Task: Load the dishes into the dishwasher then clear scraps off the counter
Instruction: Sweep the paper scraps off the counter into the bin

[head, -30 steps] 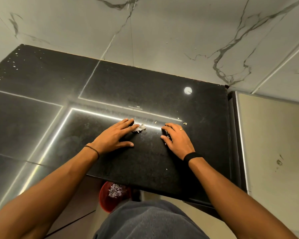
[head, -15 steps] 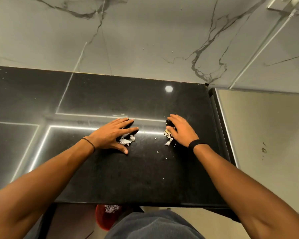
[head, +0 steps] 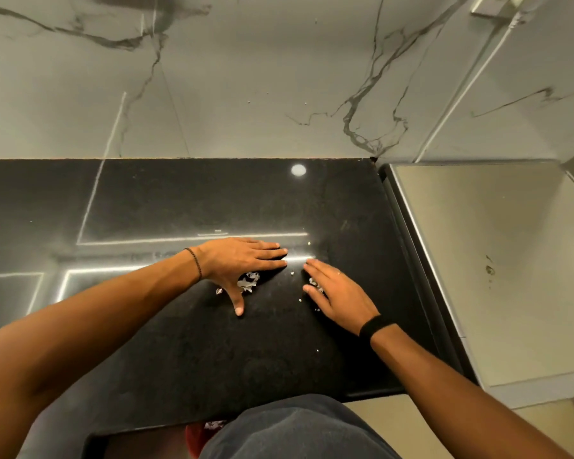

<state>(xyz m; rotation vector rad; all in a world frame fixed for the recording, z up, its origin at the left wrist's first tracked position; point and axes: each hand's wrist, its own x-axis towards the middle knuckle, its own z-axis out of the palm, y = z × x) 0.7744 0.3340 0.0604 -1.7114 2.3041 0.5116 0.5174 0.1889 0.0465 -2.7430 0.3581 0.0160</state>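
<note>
Left hand [head: 239, 260], right hand [head: 338, 296] now closer together than half second ago, fingertips nearly meeting. Marble wall [head: 279, 77] at far side. Glossy black counter [head: 179, 359] spans scene. Left hand flat, fingers straight, pointing right, thumb splayed toward near edge, holding nothing. Right hand flat, fingers straight, gripping nothing. Whitish torn scraps [head: 247, 281] bunched against left palm; smaller crumbs [head: 314, 283] beside right fingers.

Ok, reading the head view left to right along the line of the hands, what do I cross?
Thin bracelet → left hand → loose crumbs → right hand → black wristband → counter's right edge → pale surface beside it. Scrap piles against each hand overlap them, so omitted.
</note>
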